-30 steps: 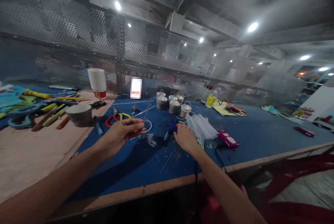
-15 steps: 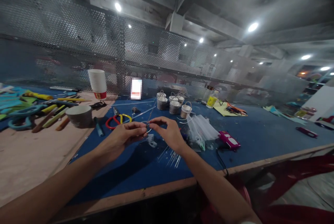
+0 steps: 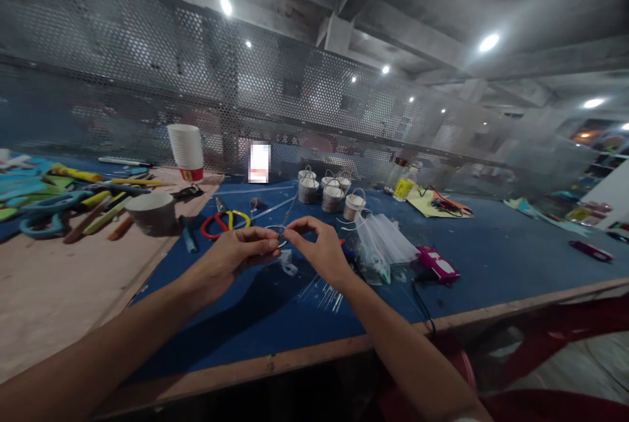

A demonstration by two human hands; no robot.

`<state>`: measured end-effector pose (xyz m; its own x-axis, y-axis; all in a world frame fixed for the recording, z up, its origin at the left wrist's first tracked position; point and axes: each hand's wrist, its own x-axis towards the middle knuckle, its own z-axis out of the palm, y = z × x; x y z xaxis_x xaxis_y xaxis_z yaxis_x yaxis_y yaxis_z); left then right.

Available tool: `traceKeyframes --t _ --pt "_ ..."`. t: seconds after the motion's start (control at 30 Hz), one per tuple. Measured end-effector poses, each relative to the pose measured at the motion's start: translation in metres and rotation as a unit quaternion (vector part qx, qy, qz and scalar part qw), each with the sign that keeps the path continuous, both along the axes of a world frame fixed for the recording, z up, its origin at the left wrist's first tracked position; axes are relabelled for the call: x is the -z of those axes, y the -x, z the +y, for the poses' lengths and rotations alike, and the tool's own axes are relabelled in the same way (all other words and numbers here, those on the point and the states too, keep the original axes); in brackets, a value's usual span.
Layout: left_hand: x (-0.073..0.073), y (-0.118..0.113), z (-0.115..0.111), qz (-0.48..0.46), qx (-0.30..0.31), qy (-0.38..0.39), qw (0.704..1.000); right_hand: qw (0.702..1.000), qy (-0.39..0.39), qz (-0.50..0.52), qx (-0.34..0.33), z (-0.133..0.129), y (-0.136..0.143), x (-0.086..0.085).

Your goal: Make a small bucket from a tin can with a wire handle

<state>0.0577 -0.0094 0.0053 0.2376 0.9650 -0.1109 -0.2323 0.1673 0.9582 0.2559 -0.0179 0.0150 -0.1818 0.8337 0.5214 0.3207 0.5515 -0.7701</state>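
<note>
Above the blue mat [image 3: 230, 337], my left hand [image 3: 240, 251] pinches a thin white ring [image 3: 284, 244] between thumb and fingers. My right hand [image 3: 319, 248] is closed in a pinch at the same spot, thumb and forefinger on a thin strand of twine [image 3: 290, 210] that rises from the ring. The fingertips nearly meet and partly cover where twine and ring join. Scissors [image 3: 226, 222] with red and yellow handles lie just beyond my left hand. Several small grey-white buckets [image 3: 333, 198] with twine handles stand beyond my right hand.
Left: tools [image 3: 98, 212], a grey bowl [image 3: 152, 215] and stacked paper cups [image 3: 187, 150]. Right: clear plastic bags [image 3: 388, 238], a magenta device [image 3: 437, 265] with a cable, and a yellow-labelled bottle [image 3: 403, 187]. Clear thin sticks [image 3: 330, 297] lie near my right wrist. A perforated screen [image 3: 304, 94] stands behind.
The view has shifted slightly, so the table's things appear a little further right. Both hands keep their pinch on the ring and twine, with barely any movement.
</note>
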Motion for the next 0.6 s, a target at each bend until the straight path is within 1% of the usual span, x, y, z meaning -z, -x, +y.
traceKeyframes --t 0.23,0.33,0.47,0.6 --pt "-0.0009 -0.0021 -0.0020 0.007 0.000 -0.009 1.000 0.999 -0.028 -0.019 0.020 -0.0021 0.0021 -0.0010" --pt "-0.0017 -0.0031 -0.0033 0.015 -0.007 -0.013 1.000 0.997 -0.052 -0.045 0.044 -0.0049 0.0035 -0.0027" --pt "-0.0016 -0.0036 -0.0045 0.002 -0.015 -0.012 1.000 0.991 -0.072 -0.078 0.076 -0.0077 0.0053 -0.0027" --pt "-0.0017 -0.0042 -0.0053 -0.003 -0.016 -0.008 1.000 0.989 -0.084 -0.092 0.082 -0.0083 0.0056 -0.0021"
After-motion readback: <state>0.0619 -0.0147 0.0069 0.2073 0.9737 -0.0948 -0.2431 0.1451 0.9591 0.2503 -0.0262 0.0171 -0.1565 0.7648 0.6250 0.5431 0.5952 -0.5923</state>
